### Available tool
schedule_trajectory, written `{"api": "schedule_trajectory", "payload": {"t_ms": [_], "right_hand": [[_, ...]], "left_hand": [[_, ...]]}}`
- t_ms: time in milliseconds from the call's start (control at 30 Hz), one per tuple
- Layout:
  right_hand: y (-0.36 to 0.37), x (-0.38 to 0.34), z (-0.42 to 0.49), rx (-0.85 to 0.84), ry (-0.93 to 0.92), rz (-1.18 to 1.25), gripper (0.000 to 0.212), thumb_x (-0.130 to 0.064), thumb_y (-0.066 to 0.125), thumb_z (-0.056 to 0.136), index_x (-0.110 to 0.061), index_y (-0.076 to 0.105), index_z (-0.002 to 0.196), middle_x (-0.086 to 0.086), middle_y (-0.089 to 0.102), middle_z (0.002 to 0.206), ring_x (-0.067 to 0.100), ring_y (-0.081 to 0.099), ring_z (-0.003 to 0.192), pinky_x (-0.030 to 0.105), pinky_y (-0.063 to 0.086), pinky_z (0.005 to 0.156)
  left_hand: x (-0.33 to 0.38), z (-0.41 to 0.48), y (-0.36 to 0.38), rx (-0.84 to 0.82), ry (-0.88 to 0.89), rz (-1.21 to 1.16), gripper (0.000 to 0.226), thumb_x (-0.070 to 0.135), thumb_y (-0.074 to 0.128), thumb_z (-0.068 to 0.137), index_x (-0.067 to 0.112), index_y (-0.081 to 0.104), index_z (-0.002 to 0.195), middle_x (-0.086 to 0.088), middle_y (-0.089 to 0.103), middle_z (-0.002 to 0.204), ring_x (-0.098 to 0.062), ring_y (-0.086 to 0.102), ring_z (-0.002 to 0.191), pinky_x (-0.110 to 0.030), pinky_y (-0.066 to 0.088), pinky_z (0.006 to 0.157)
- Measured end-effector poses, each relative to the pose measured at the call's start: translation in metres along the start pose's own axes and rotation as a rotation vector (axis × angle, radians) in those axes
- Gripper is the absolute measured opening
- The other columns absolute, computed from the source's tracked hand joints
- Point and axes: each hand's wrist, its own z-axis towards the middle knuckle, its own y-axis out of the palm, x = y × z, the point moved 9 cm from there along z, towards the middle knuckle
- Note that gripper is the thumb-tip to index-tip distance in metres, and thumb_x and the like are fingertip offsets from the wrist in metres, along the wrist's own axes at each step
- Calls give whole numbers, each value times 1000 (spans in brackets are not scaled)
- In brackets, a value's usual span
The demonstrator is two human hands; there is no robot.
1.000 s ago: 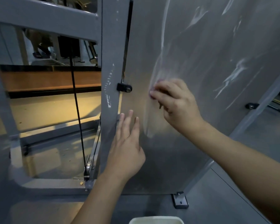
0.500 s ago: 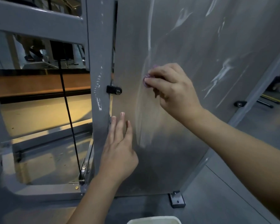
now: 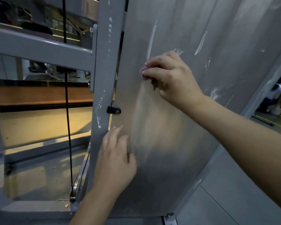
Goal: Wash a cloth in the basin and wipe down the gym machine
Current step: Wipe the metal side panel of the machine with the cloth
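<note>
The gym machine's grey side panel (image 3: 201, 46) fills the right half of the view, streaked with wet marks. My right hand (image 3: 170, 78) grips a small bunched purple cloth (image 3: 143, 72) and presses it against the panel; only the cloth's edge peeks out by my fingertips. Lower down, my left hand (image 3: 115, 159) rests flat with straight fingers on the panel, beside the grey upright post (image 3: 104, 70).
A black bolt bracket (image 3: 113, 109) joins post and panel. A black cable (image 3: 66, 111) runs down to a pulley (image 3: 75, 187) inside the grey frame (image 3: 39, 47). A base foot (image 3: 169, 216) sits on the grey floor.
My right hand has slid the cloth up the panel, leaving a wet streak below. My left hand stays on the panel. The white basin rim at the bottom edge has left the view.
</note>
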Motion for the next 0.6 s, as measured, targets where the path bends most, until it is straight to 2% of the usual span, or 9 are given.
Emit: {"api": "schedule_trajectory", "payload": {"t_ms": [67, 100, 200, 267, 333, 433, 500, 567, 600], "right_hand": [[10, -9, -19, 25, 95, 53, 14, 1, 67, 95, -4, 79, 99, 12, 72, 109, 34, 64, 96, 36, 51, 88], [22, -23, -35, -35, 70, 90, 15, 0, 64, 98, -3, 78, 101, 13, 72, 111, 35, 64, 97, 37, 51, 88], [51, -66, -79, -355, -186, 114, 20, -8, 57, 105, -4, 76, 101, 12, 70, 115, 34, 65, 100, 44, 55, 78], [44, -56, -62, -446, -344, 90, 17, -10, 59, 104, -7, 75, 100, 10, 70, 116, 35, 65, 98, 44, 54, 75], [18, -21, -10, -337, -329, 31, 16, -5, 61, 100, -8, 76, 100, 10, 71, 114, 37, 63, 95, 42, 53, 78], [-28, 36, 57, -91, -129, -48, 21, 2, 66, 89, -12, 80, 98, 7, 73, 109, 36, 62, 92, 38, 51, 80], [-27, 40, 56, 21, 10, -36, 18, 1, 68, 90, -11, 80, 96, 7, 73, 106, 34, 62, 91, 36, 50, 82], [-9, 24, 29, 36, 60, 12, 17, -1, 64, 95, -7, 79, 98, 9, 73, 107, 35, 62, 90, 36, 50, 84], [3, 10, 12, -19, 21, 44, 19, 1, 62, 96, -7, 78, 99, 10, 72, 108, 35, 61, 91, 38, 51, 84]], "left_hand": [[13, 4, -14, 97, 54, -20, 52, 15, 56, 85, 15, 56, 136, 1, 32, 160, -15, 14, 153, -42, 26, 124], [22, 5, -19, 121, 92, -22, 53, 15, 55, 83, 14, 56, 136, -1, 34, 159, -17, 16, 153, -42, 26, 124], [44, 13, -30, 118, 160, -6, 62, 13, 57, 84, 16, 46, 145, 1, 26, 164, -14, 8, 156, -37, 20, 125], [56, 23, -41, 140, 188, 1, 68, 11, 58, 84, 15, 41, 149, 1, 21, 166, -13, 4, 156, -35, 16, 126], [68, 37, -51, 162, 221, 29, 71, 10, 58, 83, 11, 39, 151, -1, 19, 167, -14, 2, 157, -34, 14, 127], [80, 57, -54, 135, 267, 131, 78, 15, 56, 88, 11, 25, 159, -1, 3, 171, -13, -12, 157, -32, 6, 127], [80, 65, -49, 115, 273, 186, 84, 21, 56, 91, 13, 13, 163, 3, -10, 171, -11, -22, 155, -32, 1, 126], [75, 69, -42, 108, 278, 230, 89, 21, 57, 89, 12, 8, 164, 3, -15, 171, -11, -24, 154, -31, -1, 126], [73, 70, -40, 114, 286, 255, 92, 19, 57, 86, 12, 8, 164, 3, -14, 171, -11, -22, 155, -31, -2, 125]]}}
